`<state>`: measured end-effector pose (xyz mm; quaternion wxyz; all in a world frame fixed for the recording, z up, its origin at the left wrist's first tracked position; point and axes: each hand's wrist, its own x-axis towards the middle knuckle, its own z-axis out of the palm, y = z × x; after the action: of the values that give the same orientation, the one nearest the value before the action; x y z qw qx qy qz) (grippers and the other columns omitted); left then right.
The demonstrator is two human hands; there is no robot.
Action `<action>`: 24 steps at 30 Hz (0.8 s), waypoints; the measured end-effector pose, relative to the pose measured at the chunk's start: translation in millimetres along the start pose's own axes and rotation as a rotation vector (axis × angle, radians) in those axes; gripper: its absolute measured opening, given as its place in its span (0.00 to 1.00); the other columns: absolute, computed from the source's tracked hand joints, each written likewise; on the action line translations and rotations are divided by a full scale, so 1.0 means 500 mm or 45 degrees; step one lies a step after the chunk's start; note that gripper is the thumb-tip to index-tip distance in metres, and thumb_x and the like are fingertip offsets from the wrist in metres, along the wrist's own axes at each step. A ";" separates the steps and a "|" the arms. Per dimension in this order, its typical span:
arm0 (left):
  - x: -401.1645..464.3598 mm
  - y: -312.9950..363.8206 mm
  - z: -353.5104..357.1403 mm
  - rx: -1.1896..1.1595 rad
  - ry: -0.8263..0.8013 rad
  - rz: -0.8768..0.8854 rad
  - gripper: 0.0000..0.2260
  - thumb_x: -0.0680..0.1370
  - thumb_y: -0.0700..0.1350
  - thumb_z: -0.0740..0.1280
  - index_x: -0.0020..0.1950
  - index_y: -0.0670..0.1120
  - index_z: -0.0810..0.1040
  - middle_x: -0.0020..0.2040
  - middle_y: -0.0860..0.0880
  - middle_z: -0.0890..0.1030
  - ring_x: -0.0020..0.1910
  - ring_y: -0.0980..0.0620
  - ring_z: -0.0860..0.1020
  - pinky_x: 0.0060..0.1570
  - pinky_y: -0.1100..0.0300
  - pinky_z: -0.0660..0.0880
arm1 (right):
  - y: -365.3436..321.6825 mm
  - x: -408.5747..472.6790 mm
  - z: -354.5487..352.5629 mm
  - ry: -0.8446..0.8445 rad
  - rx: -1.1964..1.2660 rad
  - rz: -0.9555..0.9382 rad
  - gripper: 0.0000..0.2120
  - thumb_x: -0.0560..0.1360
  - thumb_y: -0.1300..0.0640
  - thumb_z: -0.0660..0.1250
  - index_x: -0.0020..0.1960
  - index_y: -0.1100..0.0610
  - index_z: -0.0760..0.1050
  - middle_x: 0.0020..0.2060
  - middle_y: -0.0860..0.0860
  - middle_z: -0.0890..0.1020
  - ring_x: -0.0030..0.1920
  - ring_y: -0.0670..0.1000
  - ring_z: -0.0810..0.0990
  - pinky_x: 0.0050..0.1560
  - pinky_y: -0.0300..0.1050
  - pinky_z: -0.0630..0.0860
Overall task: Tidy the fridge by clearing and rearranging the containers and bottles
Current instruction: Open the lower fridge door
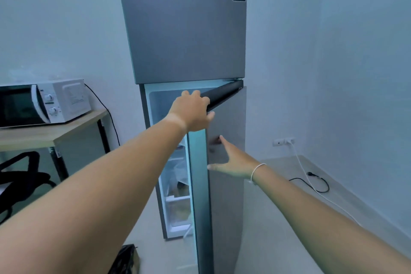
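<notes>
A tall grey two-door fridge [184, 29] stands against the wall. Its lower door [229, 184] is partly open, hinged on the right. My left hand [193, 111] grips the top corner of that door at its dark top edge. My right hand [231, 160] is spread flat, fingers apart, against the door's outer face. Through the gap I see lit white shelves [178, 176] with blurred items and a drawer low down; I cannot make out single containers or bottles.
A white microwave [42, 103] sits on a wooden table [55, 131] at the left, with a black chair [20, 176] below. A wall socket [283, 141] and loose cables [315, 182] lie at the right. A dark bag [126, 260] sits on the floor.
</notes>
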<state>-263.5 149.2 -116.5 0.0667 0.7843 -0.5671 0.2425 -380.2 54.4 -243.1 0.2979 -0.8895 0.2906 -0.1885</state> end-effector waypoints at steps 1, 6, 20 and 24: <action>-0.002 0.011 -0.006 -0.014 0.009 0.024 0.21 0.78 0.55 0.56 0.67 0.47 0.71 0.64 0.42 0.73 0.62 0.38 0.69 0.60 0.47 0.72 | 0.000 -0.010 -0.003 0.029 0.005 0.008 0.52 0.65 0.37 0.70 0.78 0.50 0.44 0.77 0.44 0.56 0.75 0.48 0.59 0.72 0.48 0.63; -0.011 0.079 -0.021 -0.115 0.063 0.162 0.21 0.78 0.54 0.56 0.70 0.50 0.68 0.63 0.42 0.75 0.62 0.38 0.69 0.61 0.48 0.71 | 0.027 -0.065 -0.035 0.183 0.074 0.056 0.34 0.64 0.39 0.72 0.65 0.47 0.64 0.64 0.42 0.73 0.66 0.48 0.72 0.63 0.50 0.71; -0.037 0.182 0.086 -0.673 0.214 0.329 0.26 0.79 0.46 0.57 0.77 0.50 0.55 0.77 0.45 0.58 0.70 0.41 0.65 0.66 0.50 0.67 | 0.168 -0.200 -0.151 0.471 0.122 0.335 0.28 0.69 0.40 0.67 0.66 0.45 0.67 0.59 0.42 0.79 0.59 0.50 0.78 0.62 0.49 0.74; -0.045 0.184 0.148 -0.764 0.142 0.210 0.26 0.79 0.45 0.57 0.77 0.48 0.55 0.76 0.44 0.60 0.71 0.42 0.65 0.66 0.50 0.67 | 0.206 -0.223 -0.180 0.550 0.099 0.421 0.31 0.72 0.42 0.65 0.71 0.50 0.63 0.67 0.50 0.74 0.66 0.54 0.73 0.63 0.47 0.71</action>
<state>-331.2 108.5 -207.3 0.3062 0.6666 -0.6704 0.1116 -552.3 19.6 -259.5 0.2898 -0.7571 0.4811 -0.3336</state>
